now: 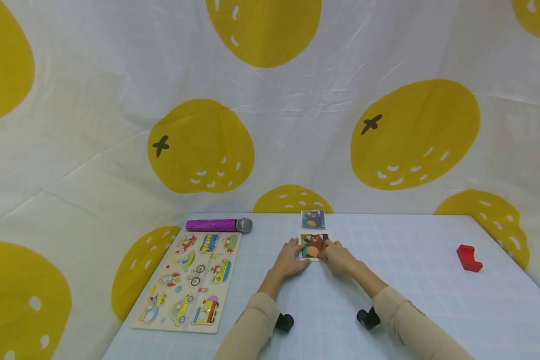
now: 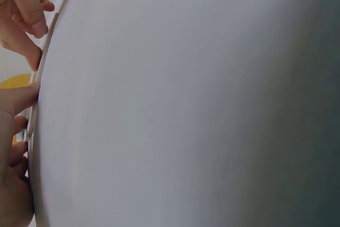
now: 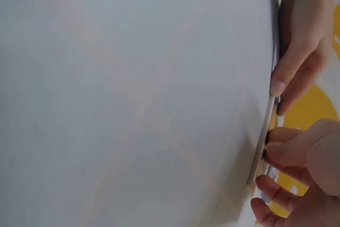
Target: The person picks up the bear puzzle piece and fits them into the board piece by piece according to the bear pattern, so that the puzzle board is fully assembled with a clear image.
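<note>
A small picture puzzle (image 1: pixel 313 245) with a brown bear on it lies flat near the back of the table. My left hand (image 1: pixel 291 257) rests at its left side, fingers along the left edge and thumb at the near edge. At the puzzle's right side my right hand (image 1: pixel 339 257) has its fingers curled in, thumb and forefinger pinching at a small part of the bear picture; the fingers hide most of that piece. Both wrist views catch the board only edge-on, with the left thumb (image 3: pixel 284 75) against it. Behind the puzzle is a matching bear picture card (image 1: pixel 313 219).
On the left lies a wooden vehicle peg puzzle board (image 1: pixel 191 285), with a purple glittery microphone (image 1: pixel 216 225) behind it. A red angular block (image 1: pixel 469 258) lies far right. A white curtain with yellow fruit (image 1: pixel 297 150) hangs behind the table (image 1: pixel 405 260).
</note>
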{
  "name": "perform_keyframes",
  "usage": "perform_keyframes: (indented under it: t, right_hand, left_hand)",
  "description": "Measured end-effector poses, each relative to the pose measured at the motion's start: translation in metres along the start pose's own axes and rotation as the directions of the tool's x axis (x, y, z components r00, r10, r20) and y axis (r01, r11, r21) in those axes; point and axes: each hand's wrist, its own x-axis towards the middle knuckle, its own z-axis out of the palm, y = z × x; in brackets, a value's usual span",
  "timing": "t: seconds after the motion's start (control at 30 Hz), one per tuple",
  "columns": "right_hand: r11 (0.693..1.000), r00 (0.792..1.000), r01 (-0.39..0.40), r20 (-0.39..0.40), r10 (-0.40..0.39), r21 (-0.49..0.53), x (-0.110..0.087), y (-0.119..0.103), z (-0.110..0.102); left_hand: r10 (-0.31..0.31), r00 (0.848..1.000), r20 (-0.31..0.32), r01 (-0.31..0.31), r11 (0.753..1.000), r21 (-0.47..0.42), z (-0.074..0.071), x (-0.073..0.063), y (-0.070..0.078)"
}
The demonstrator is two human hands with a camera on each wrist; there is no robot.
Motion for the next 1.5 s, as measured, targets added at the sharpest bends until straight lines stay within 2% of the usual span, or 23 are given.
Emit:
perform_keyframes:
  t: [0.13,0.3,0.4,0.6,0.7,0.8,0.97,1.13,1.3,1.5]
  right_hand:
    - [0.998,0.999,0.046,-0.002,-0.046,-0.033,-0.004,0.003,0.0]
    - [0.994,0.994,0.102,-0.029,-0.103,-0.04,-0.009,0.009,0.002]
    - [0.995,0.995,0.098,-0.032,-0.099,-0.02,-0.011,0.012,0.003]
    - [0.993,0.992,0.118,-0.051,-0.118,0.006,-0.01,0.012,0.007]
    - [0.995,0.994,0.098,-0.042,-0.097,0.023,-0.01,0.01,0.008]
    - [0.996,0.997,0.073,-0.023,-0.072,0.041,-0.01,0.01,0.007]
    - [0.995,0.997,0.079,0.013,-0.08,0.068,-0.007,0.014,0.005]
    - [0.995,0.996,0.084,0.011,-0.084,0.049,-0.007,0.019,0.007]
    - [0.986,0.986,0.164,-0.017,-0.164,0.042,-0.013,0.026,0.007]
    - [0.956,0.957,0.284,-0.082,-0.278,0.075,-0.017,0.033,0.007]
  left_hand:
    - [0.019,1.0,-0.002,-0.019,0.999,0.037,0.002,0.0,0.004]
    - [0.096,0.995,0.01,-0.096,0.979,0.177,0.001,-0.002,0.013]
    - [0.121,0.992,0.042,-0.128,0.96,0.248,0.001,-0.002,0.017]
    - [0.151,0.986,0.064,-0.163,0.943,0.29,0.001,-0.005,0.02]
    - [0.172,0.983,0.069,-0.185,0.927,0.326,0.003,-0.006,0.019]
    - [0.182,0.981,0.069,-0.195,0.922,0.333,0.004,-0.008,0.018]
    - [0.172,0.981,0.089,-0.192,0.927,0.321,0.002,-0.009,0.02]
    - [0.148,0.978,0.148,-0.191,0.922,0.338,0.001,-0.009,0.02]
    - [0.132,0.973,0.187,-0.189,0.925,0.329,0.001,-0.009,0.017]
    - [0.152,0.966,0.21,-0.215,0.923,0.319,0.001,-0.012,0.016]
